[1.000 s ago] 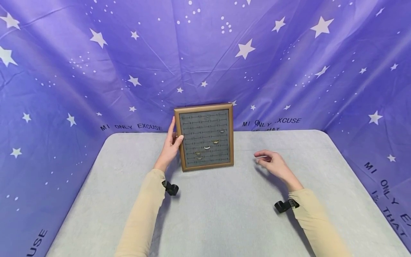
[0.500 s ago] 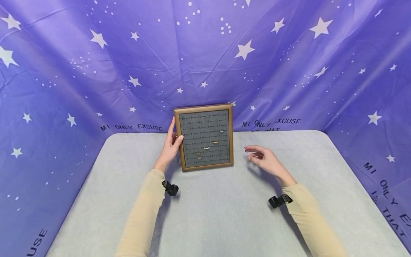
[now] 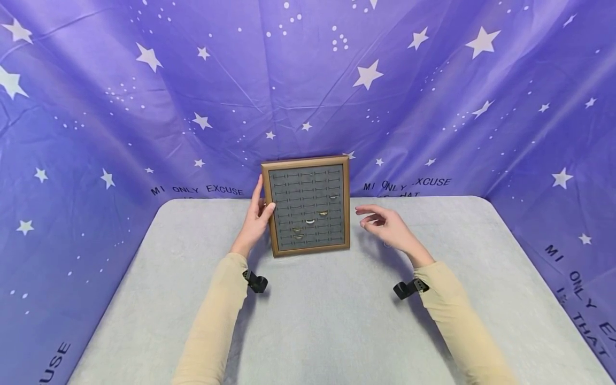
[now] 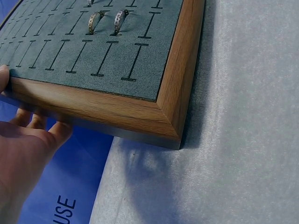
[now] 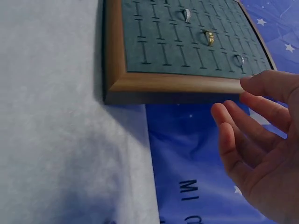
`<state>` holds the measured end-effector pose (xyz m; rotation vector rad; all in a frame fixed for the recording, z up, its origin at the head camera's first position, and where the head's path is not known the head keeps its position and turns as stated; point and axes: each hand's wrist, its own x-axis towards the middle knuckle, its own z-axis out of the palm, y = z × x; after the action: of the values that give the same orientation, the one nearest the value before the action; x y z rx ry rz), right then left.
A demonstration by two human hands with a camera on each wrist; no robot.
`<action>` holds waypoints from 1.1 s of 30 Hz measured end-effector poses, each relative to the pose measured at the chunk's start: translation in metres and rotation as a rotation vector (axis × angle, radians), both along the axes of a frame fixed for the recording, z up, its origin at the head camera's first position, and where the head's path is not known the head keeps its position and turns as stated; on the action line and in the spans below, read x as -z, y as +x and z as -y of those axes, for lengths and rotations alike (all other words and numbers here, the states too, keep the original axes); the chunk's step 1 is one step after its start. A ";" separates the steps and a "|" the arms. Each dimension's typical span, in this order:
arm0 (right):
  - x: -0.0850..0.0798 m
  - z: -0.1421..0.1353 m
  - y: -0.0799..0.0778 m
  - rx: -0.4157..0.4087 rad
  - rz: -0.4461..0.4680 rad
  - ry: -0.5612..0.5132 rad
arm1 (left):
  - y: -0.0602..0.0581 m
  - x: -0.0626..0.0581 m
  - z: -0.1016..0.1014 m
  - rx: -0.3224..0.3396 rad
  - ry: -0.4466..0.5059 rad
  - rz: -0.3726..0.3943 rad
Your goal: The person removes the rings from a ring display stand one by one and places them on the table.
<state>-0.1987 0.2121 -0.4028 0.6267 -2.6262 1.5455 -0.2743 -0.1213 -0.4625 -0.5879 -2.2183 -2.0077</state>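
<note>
A wood-framed ring display board (image 3: 310,206) stands tilted up at the back of the table, its grey-green padded face cut with rows of slots. Several rings sit in the slots, among them a gold ring (image 5: 210,38) and silver rings, one a silver ring (image 5: 187,16) with a textured band. My left hand (image 3: 255,222) grips the board's left side, thumb on the front of the frame and fingers behind. To the right of the board, my right hand (image 3: 387,227) holds nothing, its fingers loosely bent and apart from the frame's right edge.
The table (image 3: 317,321) has a pale grey cloth top. Close behind it hangs a purple-blue curtain (image 3: 308,80) with white stars and lettering, which also runs along both sides. A small black camera (image 3: 257,282) is strapped at each wrist.
My right hand has moved left and slightly away from me, coming closer to the board's right edge. The left hand and the board have stayed in place.
</note>
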 end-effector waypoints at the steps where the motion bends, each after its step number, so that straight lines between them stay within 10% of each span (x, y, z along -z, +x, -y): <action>1: -0.002 0.002 -0.001 0.002 -0.005 -0.004 | 0.002 -0.004 0.000 0.004 -0.001 0.011; 7: -0.011 0.010 -0.008 0.011 -0.046 -0.012 | 0.016 -0.027 -0.001 0.026 -0.016 0.048; 21: -0.026 0.034 -0.017 0.029 -0.074 -0.025 | 0.016 -0.027 -0.001 0.024 0.011 0.057; 33: 0.006 0.047 -0.046 0.101 -0.117 -0.049 | 0.000 -0.002 0.002 0.037 0.083 0.023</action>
<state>-0.2451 0.1655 -0.4084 0.5534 -2.4866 1.4921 -0.2747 -0.1230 -0.4606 -0.6034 -2.1393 -2.1237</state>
